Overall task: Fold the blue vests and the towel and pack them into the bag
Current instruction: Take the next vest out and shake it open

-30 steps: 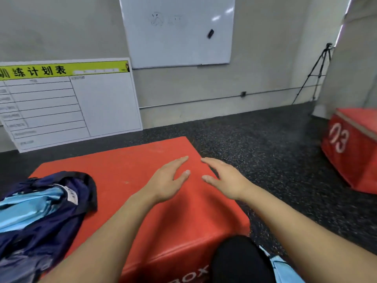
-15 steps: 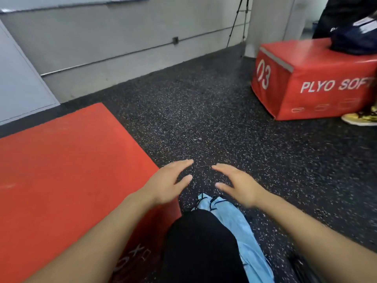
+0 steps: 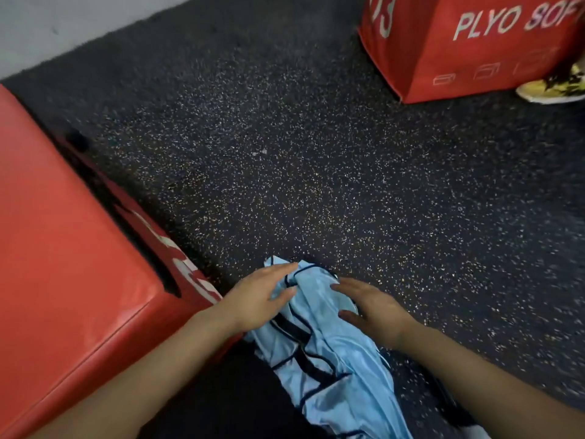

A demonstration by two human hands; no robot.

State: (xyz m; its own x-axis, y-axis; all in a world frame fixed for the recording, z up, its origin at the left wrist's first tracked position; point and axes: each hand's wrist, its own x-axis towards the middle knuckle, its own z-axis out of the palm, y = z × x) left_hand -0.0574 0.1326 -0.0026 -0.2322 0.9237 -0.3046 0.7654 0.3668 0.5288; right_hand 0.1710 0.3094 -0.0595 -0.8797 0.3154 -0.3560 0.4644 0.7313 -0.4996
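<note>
Filling the nine o'clock side of the view was a red plyo box point(image 3: 63, 264), its top bare and its white-lettered side wall running down toward six o'clock. Just off its near corner, at about six o'clock, the left hand point(image 3: 256, 301) lay over the left edge of a light blue vest point(image 3: 329, 353) with dark trim. Its fingers point(image 3: 280, 270) were straight and close together, pointing toward one o'clock, the thumb spread a little from them; they rested on or just above the cloth without curling round it, and actual contact could not be told for sure. The vest lay crumpled on the dark speckled floor point(image 3: 316, 169), stretching from between the two hands down to five o'clock beside a black-clad knee point(image 3: 221, 400). The right hand point(image 3: 373, 308) sat over the vest's right edge, fingers extended and slightly spread, pointing toward ten o'clock, thumb held apart below them — flat and loose, gripping nothing. At one o'clock stood a second red box point(image 3: 449, 52) printed "PLYO SOF", and a yellow shoe point(image 3: 557, 88) showed at two o'clock beside it.

Half a second earlier both hands had hovered in the air above the floor with the vest below them; since then they had come down onto it, and the view had tipped lower — the wall had nearly gone from sight.
</note>
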